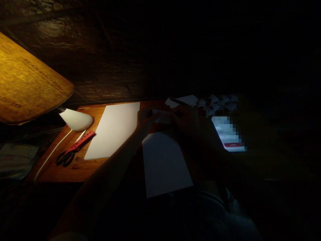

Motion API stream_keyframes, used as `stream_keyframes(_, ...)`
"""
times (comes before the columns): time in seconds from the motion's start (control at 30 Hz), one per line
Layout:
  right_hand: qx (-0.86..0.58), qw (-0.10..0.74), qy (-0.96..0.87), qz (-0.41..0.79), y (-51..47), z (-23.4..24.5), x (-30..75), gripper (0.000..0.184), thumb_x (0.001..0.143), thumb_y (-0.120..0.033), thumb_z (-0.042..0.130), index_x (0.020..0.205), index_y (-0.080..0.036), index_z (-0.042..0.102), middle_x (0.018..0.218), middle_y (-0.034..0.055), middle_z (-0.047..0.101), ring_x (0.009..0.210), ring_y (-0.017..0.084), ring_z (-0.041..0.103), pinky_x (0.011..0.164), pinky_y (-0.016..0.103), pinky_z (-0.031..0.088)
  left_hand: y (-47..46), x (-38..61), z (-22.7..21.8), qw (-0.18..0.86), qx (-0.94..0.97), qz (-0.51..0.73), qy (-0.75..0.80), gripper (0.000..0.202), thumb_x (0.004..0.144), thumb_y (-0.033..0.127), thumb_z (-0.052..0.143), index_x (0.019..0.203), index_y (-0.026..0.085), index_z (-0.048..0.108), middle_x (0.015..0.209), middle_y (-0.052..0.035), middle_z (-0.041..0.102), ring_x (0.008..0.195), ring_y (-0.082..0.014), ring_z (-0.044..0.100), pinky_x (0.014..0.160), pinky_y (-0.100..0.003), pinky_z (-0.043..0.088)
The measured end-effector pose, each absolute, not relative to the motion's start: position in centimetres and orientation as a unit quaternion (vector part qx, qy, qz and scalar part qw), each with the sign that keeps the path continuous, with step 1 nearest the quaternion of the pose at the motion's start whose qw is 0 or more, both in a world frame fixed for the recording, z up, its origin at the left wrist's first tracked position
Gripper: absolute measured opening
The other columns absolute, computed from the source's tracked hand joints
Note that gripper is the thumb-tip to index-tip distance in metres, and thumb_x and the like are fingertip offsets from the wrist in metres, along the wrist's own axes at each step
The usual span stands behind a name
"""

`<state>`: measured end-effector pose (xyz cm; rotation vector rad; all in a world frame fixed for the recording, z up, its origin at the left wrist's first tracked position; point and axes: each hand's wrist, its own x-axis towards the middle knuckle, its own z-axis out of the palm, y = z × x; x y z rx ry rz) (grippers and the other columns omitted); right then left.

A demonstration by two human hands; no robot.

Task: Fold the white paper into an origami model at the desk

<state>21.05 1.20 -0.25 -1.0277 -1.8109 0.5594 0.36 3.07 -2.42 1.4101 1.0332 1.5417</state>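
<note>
The left grip point(144, 118) and right grip point(187, 118) held a small paper point(162, 117) between them, fingers narrowed on its two ends. A blank sheet point(165, 164) lay just below them. Left of the left grip, the wooden surface point(75, 174) carried a larger white sheet point(114, 129), black-handled scissors point(67, 158) and a lit lamp point(32, 85). Right of the right grip glowed a phone point(227, 135); paper scraps point(220, 103) lay behind. Beyond both, a rough wall point(100, 73) sank into darkness.

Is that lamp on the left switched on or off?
The lamp is on: its shade glows yellow, and the tabletop and white sheet beside it are lit.
</note>
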Motion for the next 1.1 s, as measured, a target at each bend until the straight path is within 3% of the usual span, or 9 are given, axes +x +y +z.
stream_keyframes(0.23,-0.421,0.465,-0.743,0.233,1.1,0.1,21.1,0.027,0.095,-0.05,0.075,0.088,-0.024,0.081,0.088,0.0059,0.079,0.083,0.025,0.071,0.077,0.037,0.055,3.3,0.3,-2.7,0.405,0.557,0.609,0.392,0.035,0.069,0.046,0.099,0.073,0.021,0.074,0.069,-0.0014,0.072,0.063,-0.015,0.065,0.055,-0.025,0.05)
stream_keyframes(0.33,-0.426,0.466,-0.74,0.233,1.2,0.0,21.1,0.028,0.096,-0.051,0.075,0.088,-0.024,0.08,0.088,0.0054,0.079,0.084,0.024,0.072,0.078,0.037,0.056,3.3,0.3,-2.8,0.411,0.554,0.606,0.397,0.033,0.069,0.043,0.098,0.074,0.02,0.075,0.071,-0.0016,0.073,0.065,-0.0152,0.067,0.057,-0.026,0.052)
stream_keyframes(0.5,-0.429,0.469,-0.738,0.227,1.2,0.1,21.0,0.022,0.094,-0.045,0.076,0.087,-0.024,0.08,0.087,0.0054,0.08,0.083,0.024,0.072,0.075,0.036,0.055,3.4,0.1,-3.2,0.416,0.546,0.603,0.406,0.022,0.075,0.03,0.094,0.076,0.02,0.075,0.069,-0.0002,0.071,0.062,-0.0142,0.066,0.056,-0.025,0.048)
stream_keyframes(0.83,-0.425,0.487,-0.726,0.234,0.9,0.3,21.1,0.017,0.092,-0.035,0.072,0.082,-0.022,0.077,0.084,0.0051,0.078,0.077,0.022,0.069,0.073,0.035,0.051,3.5,-0.1,-2.5,0.408,0.529,0.63,0.396,0.033,0.068,0.045,0.094,0.074,0.019,0.074,0.069,0.001,0.07,0.062,-0.012,0.062,0.058,-0.023,0.048)
stream_keyframes(1.1,-0.424,0.485,-0.726,0.24,0.8,0.7,21.3,0.018,0.092,-0.035,0.073,0.08,-0.021,0.075,0.081,0.0044,0.077,0.076,0.022,0.068,0.07,0.033,0.048,3.3,-0.3,-2.0,0.406,0.534,0.636,0.382,0.032,0.069,0.044,0.094,0.071,0.019,0.073,0.078,-0.0017,0.074,0.069,-0.0136,0.065,0.062,-0.024,0.051)
